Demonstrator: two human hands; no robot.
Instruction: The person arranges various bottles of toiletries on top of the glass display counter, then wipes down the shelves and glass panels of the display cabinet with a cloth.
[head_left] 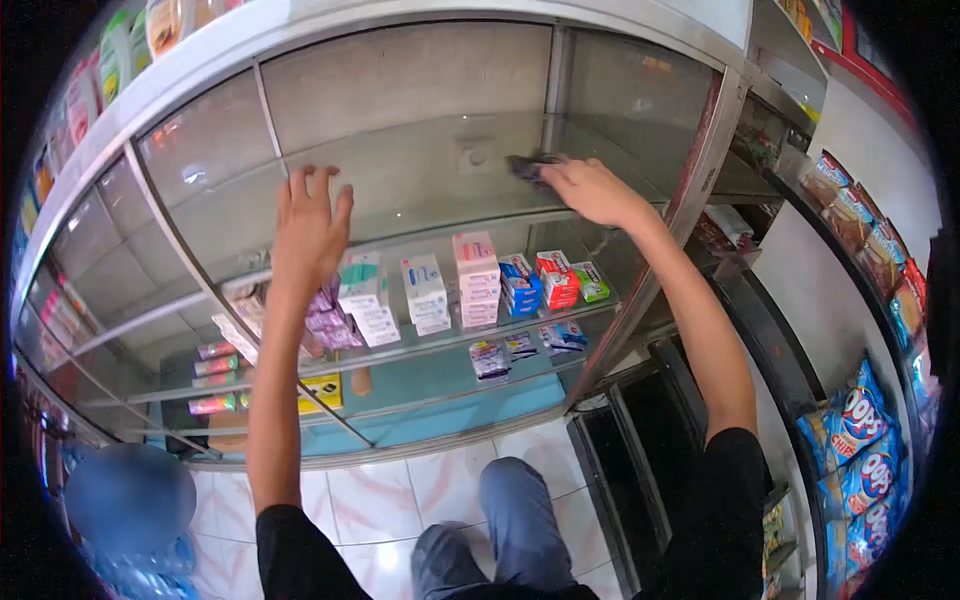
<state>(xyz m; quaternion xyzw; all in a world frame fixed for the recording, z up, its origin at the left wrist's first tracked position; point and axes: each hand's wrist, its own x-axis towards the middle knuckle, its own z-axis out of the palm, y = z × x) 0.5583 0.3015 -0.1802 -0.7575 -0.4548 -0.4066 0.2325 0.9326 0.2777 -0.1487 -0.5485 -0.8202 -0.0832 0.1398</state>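
Observation:
My right hand [588, 190] is closed on a small, dark, crumpled cloth [532, 167] at the upper glass shelf [400, 165] of a display cabinet. My left hand [312, 225] is raised over the left part of that shelf, fingers spread and holding nothing. Whether its fingertips touch the glass, I cannot tell. On the shelf below stand white boxes [425, 295], a pink-and-white stack of boxes [478, 280], blue boxes [520, 285], red boxes [557, 279] and a green box [591, 282]. Purple packets [330, 318] lie partly behind my left forearm.
Metal frame bars [178, 222] cross the cabinet's left side. Small sachets [490, 360] and colourful rolls [215, 367] sit lower down. At right are a dark rack [640, 450] and blue chip bags [865, 420]. Plastic bottles [150, 565] stand at lower left on the tiled floor [375, 500].

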